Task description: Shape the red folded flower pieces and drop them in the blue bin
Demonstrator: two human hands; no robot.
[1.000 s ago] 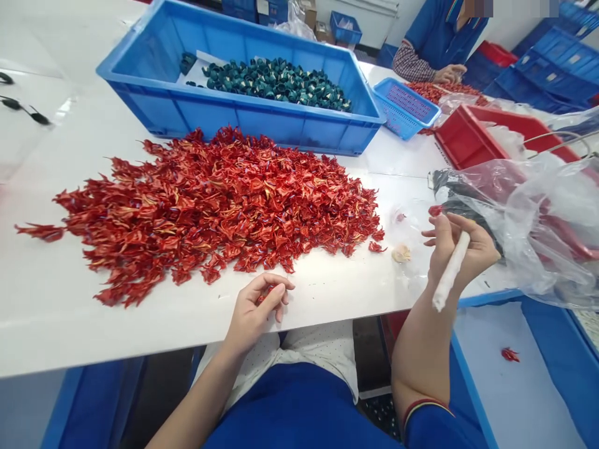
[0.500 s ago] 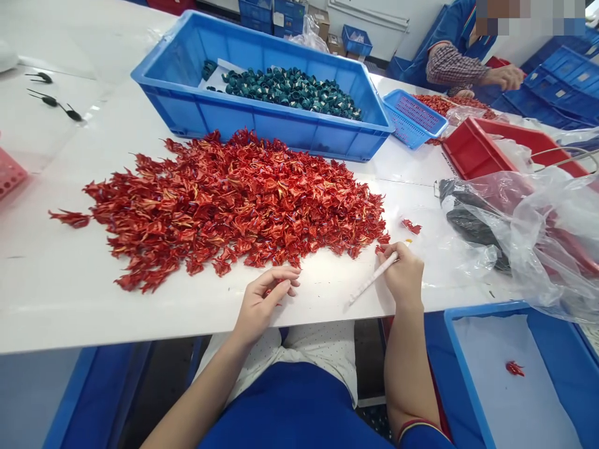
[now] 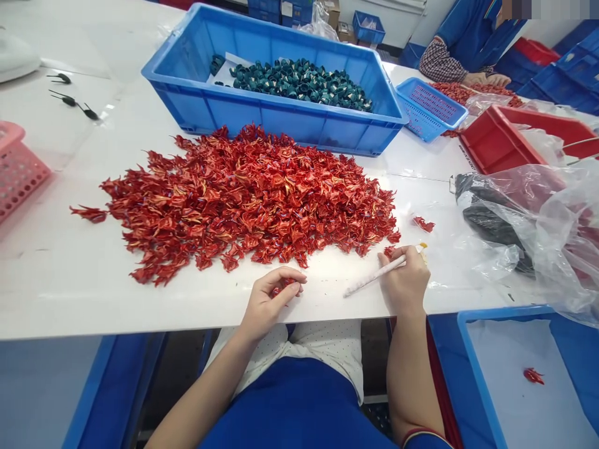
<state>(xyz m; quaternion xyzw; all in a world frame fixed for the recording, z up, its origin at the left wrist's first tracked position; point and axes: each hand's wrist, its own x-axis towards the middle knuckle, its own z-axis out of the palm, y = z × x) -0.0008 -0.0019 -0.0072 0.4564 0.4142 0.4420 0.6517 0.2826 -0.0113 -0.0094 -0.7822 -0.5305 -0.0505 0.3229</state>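
Observation:
My left hand (image 3: 269, 302) is curled at the front edge of the pile, thumb and fingers closed round a small red spiky piece (image 3: 289, 282), mostly covered by the fingers. In my right hand (image 3: 406, 284) lies a thin white brush-like stick (image 3: 367, 284), slanting across the fingers, its yellowish tip up by the knuckles. Right at those fingertips is another red piece (image 3: 388, 251); whether they touch it I cannot tell. A wide heap of glossy red spiky pieces (image 3: 253, 199) spreads over the white table (image 3: 196, 308) beyond both hands.
Behind the heap stands a long blue bin (image 3: 281, 115) holding dark green ring-like parts. To the right are a blue basket (image 3: 428, 118), a red bin (image 3: 496, 146) and clear plastic bags (image 3: 552, 218). A lower blue bin (image 3: 477, 380) holds one red piece. Another person's hands (image 3: 486, 79) work beyond.
The view has shifted a little, so the table things sit further right. My hands keep their grips, with the stick lying flatter. The other person's raised hand has come down to the far red pile.

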